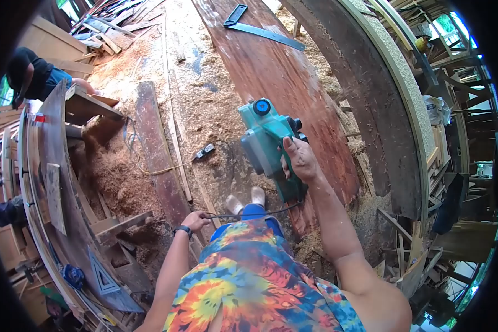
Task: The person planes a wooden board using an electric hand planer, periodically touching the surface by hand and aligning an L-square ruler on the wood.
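My right hand is wrapped around the rear handle of a teal electric planer, thumb on top. The planer has a round knob with a blue cap at its front and sits at the left edge of a reddish wooden plank; whether it touches the wood I cannot tell. Its black power cord runs across in front of my legs to my left hand, whose fingers are closed on it. A dark band circles my left wrist. Farther up the plank lies a carpenter's square.
A plug connector on a yellowish cord lies amid wood shavings. Left stands a workbench with a blue triangular square. A dark curved board stretches along the right. Another person bends over at upper left.
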`<state>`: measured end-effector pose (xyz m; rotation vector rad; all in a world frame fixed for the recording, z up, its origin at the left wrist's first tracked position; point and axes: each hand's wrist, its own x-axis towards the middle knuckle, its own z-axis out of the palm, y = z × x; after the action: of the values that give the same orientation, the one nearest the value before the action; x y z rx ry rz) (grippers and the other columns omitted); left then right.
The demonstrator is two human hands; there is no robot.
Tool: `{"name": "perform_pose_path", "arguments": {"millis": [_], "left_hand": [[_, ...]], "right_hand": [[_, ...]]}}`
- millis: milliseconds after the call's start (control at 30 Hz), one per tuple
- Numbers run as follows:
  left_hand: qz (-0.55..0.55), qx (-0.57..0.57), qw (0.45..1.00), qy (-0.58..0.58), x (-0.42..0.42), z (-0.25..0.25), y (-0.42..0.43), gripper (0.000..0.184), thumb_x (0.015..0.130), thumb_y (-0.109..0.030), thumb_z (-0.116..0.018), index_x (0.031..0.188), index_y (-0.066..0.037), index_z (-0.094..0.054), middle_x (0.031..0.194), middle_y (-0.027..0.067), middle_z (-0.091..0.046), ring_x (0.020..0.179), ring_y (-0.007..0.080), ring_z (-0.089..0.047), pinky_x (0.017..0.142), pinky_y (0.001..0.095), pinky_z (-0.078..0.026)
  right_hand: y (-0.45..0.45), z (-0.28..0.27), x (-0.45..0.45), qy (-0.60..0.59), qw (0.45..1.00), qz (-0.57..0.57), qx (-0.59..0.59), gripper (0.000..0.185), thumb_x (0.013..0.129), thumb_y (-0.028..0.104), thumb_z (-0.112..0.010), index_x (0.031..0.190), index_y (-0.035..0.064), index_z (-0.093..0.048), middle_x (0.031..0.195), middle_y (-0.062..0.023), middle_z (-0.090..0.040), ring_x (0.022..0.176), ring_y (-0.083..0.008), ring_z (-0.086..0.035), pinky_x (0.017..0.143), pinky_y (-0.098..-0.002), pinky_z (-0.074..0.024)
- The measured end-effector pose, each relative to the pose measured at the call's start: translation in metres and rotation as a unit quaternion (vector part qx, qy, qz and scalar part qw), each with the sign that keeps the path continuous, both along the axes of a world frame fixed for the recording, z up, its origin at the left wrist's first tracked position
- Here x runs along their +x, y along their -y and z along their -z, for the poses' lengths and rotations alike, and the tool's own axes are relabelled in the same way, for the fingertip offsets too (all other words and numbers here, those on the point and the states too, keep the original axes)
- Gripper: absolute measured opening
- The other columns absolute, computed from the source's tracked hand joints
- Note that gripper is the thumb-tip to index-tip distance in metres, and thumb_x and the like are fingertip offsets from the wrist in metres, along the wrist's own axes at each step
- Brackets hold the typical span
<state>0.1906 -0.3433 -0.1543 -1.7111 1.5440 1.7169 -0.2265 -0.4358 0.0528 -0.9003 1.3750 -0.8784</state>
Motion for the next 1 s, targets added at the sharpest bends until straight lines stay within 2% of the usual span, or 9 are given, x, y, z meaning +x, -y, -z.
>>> {"name": "perform_pose_path", "arguments": {"millis": [267, 400, 467, 600, 700, 733, 867, 967, 1000], "left_hand": [[0.139, -0.018, 0.989, 0.037, -0.023, 0.013, 0.041, 0.048, 0.084, -0.041, -0.071, 0.113, -0.003, -0.073, 0.110, 0.0207, -0.073, 0.106, 0.0339, -0.069, 0.095, 0.0412, -0.052], [0.211, 0.008, 0.977, -0.009, -0.035, 0.020, 0.069, 0.047, 0.087, -0.042, -0.067, 0.115, -0.005, -0.073, 0.114, 0.0203, -0.072, 0.111, 0.0352, -0.067, 0.098, 0.0416, -0.051], [0.255, -0.070, 0.962, -0.068, -0.026, 0.048, 0.111, 0.040, 0.089, -0.033, -0.071, 0.115, -0.002, -0.072, 0.113, 0.0180, -0.074, 0.103, 0.0309, -0.070, 0.093, 0.0398, -0.053], [0.121, -0.237, 0.963, 0.032, -0.073, -0.068, 0.296, 0.035, 0.092, -0.026, -0.066, 0.117, -0.001, -0.071, 0.110, 0.0180, -0.074, 0.104, 0.0291, -0.071, 0.094, 0.0375, -0.055], [0.060, -0.395, 0.916, -0.023, -0.111, -0.125, 0.431, 0.034, 0.097, -0.029, -0.062, 0.115, -0.002, -0.071, 0.109, 0.0211, -0.074, 0.100, 0.0309, -0.072, 0.091, 0.0407, -0.056], [0.042, -0.461, 0.884, -0.062, -0.127, -0.128, 0.473, 0.029, 0.092, -0.026, -0.063, 0.104, 0.000, -0.071, 0.097, 0.0241, -0.073, 0.091, 0.0370, -0.071, 0.084, 0.0435, -0.056], [0.172, -0.508, 0.844, -0.008, -0.201, -0.151, 0.597, 0.049, 0.093, -0.032, -0.067, 0.135, -0.008, -0.055, 0.117, 0.0238, -0.068, 0.111, 0.0399, -0.064, 0.096, 0.0469, -0.052], [0.260, -0.583, 0.770, -0.006, -0.244, -0.138, 0.642, 0.065, 0.089, -0.033, -0.073, 0.145, -0.012, -0.049, 0.118, 0.0232, -0.066, 0.107, 0.0392, -0.066, 0.094, 0.0469, -0.051], [0.275, -0.534, 0.798, 0.057, -0.259, -0.147, 0.645, 0.074, 0.086, -0.036, -0.076, 0.150, -0.015, -0.045, 0.121, 0.0230, -0.065, 0.111, 0.0408, -0.064, 0.096, 0.0477, -0.051]], "right_hand": [[0.067, 0.008, 0.009, -0.001, 1.000, -0.005, -0.015, 0.063, 0.099, 0.064, -0.050, 0.099, 0.0014, -0.056, 0.058, -0.0032, -0.052, 0.043, -0.0116, -0.051, 0.040, -0.0263, -0.0416], [0.108, 0.010, 0.014, -0.013, 1.000, -0.012, -0.025, 0.064, 0.099, 0.064, -0.050, 0.099, 0.0005, -0.056, 0.059, -0.0030, -0.053, 0.043, -0.0115, -0.051, 0.040, -0.0263, -0.0421], [0.134, 0.008, 0.022, -0.015, 1.000, -0.001, -0.023, 0.064, 0.099, 0.064, -0.050, 0.096, 0.0010, -0.057, 0.058, -0.0028, -0.054, 0.043, -0.0112, -0.053, 0.040, -0.0273, -0.0434], [0.180, 0.003, 0.031, -0.019, 0.999, -0.002, -0.027, 0.063, 0.098, 0.065, -0.050, 0.093, 0.0028, -0.058, 0.058, -0.0025, -0.055, 0.044, -0.0106, -0.055, 0.041, -0.0272, -0.0454], [0.201, 0.003, 0.036, -0.038, 0.999, -0.001, -0.029, 0.063, 0.098, 0.066, -0.052, 0.093, 0.0032, -0.058, 0.059, -0.0021, -0.054, 0.045, -0.0111, -0.055, 0.042, -0.0283, -0.0461], [0.206, 0.001, 0.038, -0.047, 0.998, 0.000, -0.031, 0.063, 0.097, 0.065, -0.052, 0.092, 0.0032, -0.058, 0.059, -0.0020, -0.054, 0.046, -0.0111, -0.055, 0.043, -0.0287, -0.0462], [0.213, -0.006, 0.041, -0.067, 0.996, 0.007, -0.054, 0.062, 0.097, 0.065, -0.054, 0.097, 0.0037, -0.058, 0.060, -0.0018, -0.056, 0.048, -0.0099, -0.055, 0.045, -0.0277, -0.0447], [0.213, 0.001, 0.042, -0.098, 0.993, 0.016, -0.070, 0.064, 0.095, 0.067, -0.055, 0.095, 0.0030, -0.059, 0.060, -0.0028, -0.057, 0.050, -0.0108, -0.055, 0.047, -0.0293, -0.0451], [0.213, 0.004, 0.040, -0.122, 0.990, 0.009, -0.075, 0.065, 0.095, 0.067, -0.056, 0.095, 0.0021, -0.060, 0.061, -0.0040, -0.057, 0.054, -0.0117, -0.057, 0.050, -0.0307, -0.0464]]}}
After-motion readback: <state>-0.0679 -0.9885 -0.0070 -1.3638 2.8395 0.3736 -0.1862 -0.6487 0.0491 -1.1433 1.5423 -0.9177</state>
